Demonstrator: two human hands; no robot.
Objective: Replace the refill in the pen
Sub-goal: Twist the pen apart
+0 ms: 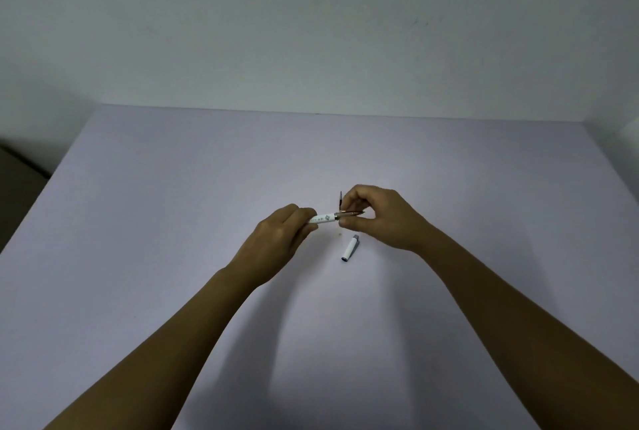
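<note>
Cap [350,249] on table [173,222] — beside hands.

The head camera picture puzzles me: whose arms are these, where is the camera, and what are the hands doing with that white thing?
There is no machine here. A person wears a wide-angle camera on the head, looking forward and down, so you see their own two bare arms reaching out over a pale table that stands against a plain wall.

The left hand grips the white pen barrel at its back end. The right hand pinches the pen's front section, which looks clear with a copper tint; the two parts seem to be turned or pulled at the joint. A thin dark stick pokes up beside the right hand's fingers, perhaps a refill, but it is too small to be sure.

On the table, below the right hand, lies the white pen cap, touched by nothing.
</note>
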